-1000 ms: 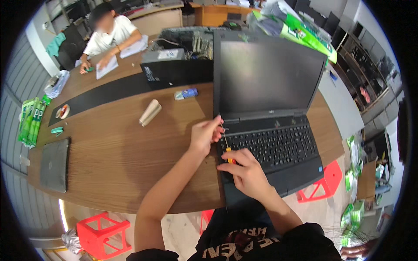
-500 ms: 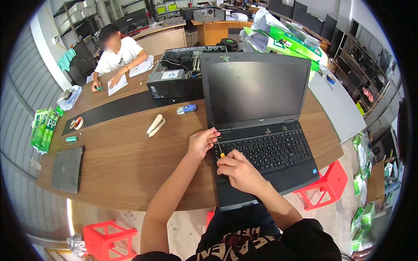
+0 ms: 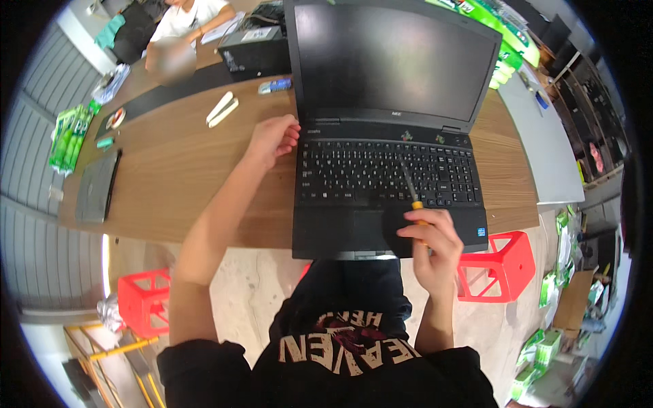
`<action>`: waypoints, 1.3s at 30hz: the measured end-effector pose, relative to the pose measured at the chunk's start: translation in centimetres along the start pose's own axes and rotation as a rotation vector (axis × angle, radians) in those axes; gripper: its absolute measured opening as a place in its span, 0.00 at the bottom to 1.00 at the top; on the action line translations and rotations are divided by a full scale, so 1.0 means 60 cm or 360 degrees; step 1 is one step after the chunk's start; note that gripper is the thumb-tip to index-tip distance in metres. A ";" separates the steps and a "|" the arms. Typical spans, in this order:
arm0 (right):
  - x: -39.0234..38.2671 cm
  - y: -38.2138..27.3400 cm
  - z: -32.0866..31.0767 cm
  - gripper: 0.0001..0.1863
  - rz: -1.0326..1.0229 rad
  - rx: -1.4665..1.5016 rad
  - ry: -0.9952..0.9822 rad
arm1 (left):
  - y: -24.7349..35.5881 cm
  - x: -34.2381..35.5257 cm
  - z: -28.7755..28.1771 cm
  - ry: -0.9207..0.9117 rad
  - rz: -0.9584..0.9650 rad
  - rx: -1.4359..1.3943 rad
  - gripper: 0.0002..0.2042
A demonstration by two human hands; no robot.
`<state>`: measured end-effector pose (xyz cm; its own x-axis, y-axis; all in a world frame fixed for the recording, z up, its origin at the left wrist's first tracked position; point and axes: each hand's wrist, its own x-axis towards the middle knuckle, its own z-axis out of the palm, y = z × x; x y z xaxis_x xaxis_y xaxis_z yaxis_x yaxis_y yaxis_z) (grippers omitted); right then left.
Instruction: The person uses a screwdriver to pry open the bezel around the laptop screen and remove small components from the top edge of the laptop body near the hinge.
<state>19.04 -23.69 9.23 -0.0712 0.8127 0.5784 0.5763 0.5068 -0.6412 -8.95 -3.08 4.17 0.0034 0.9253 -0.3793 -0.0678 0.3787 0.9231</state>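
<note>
An open black laptop (image 3: 347, 224) lies in front of me, its dark screen (image 3: 394, 61) tilted back. My right hand (image 3: 437, 248) is closed round a screwdriver (image 3: 417, 205) with a yellow handle, over the right part of the palm rest. The thin metal shaft slants up and left above the keyboard (image 3: 381, 173). Beside the laptop's left edge, near the hinge, is my left hand (image 3: 273, 139), its fingers curled and the tips at the edge. Whether anything small is between them cannot be made out.
A white stapler-like tool (image 3: 222, 110) and a small blue box (image 3: 275, 86) lie left of the screen. Behind them stands an opened desktop computer (image 3: 252, 58). A closed laptop (image 3: 97, 187) rests far left. Across the table sits a person (image 3: 190, 27). Red stools (image 3: 500, 268) flank the near edge.
My view has tipped down and shifted. My right hand has drawn the screwdriver away from the left hinge toward the palm rest's right side. My left hand has moved to the laptop's left edge.
</note>
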 end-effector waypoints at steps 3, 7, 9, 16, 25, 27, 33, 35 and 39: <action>-0.031 0.023 -0.043 0.12 0.0146 -0.0008 0.0141 | -0.014 -0.053 -0.031 -0.0019 0.0472 0.0541 0.06; -0.061 0.056 -0.072 0.11 0.0300 0.0030 0.0262 | -0.049 -0.125 -0.042 0.0286 0.1312 0.1719 0.02; -0.070 0.067 -0.073 0.11 0.0344 0.0052 0.0270 | -0.062 -0.134 -0.047 0.0301 0.1297 0.1802 0.02; -0.089 0.079 -0.054 0.10 0.0339 0.0309 0.0373 | -0.075 -0.140 -0.058 0.0405 0.1225 0.1906 0.03; -0.108 0.088 -0.056 0.09 0.0463 0.0372 0.0520 | -0.083 -0.141 -0.062 0.0352 0.1276 0.1787 0.04; -0.113 0.090 -0.056 0.08 0.0446 0.0426 0.0500 | -0.082 -0.145 -0.062 0.0345 0.1303 0.1763 0.04; -0.108 0.094 -0.065 0.13 0.0436 0.0759 0.0786 | -0.089 -0.134 -0.079 0.0294 0.1320 0.1584 0.04; -0.105 0.101 -0.070 0.15 0.0562 0.1030 0.1018 | -0.089 -0.119 -0.080 0.0283 0.1343 0.1522 0.05; -0.104 0.132 -0.087 0.16 0.0681 0.1664 0.1051 | -0.057 -0.059 -0.048 0.0323 0.1295 0.0873 0.09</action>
<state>28.30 -26.22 3.19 0.5410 0.8220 0.1777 -0.4687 0.4702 -0.7479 -11.58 -7.73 2.20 -0.0130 0.9054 0.4244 0.4956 -0.3628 0.7891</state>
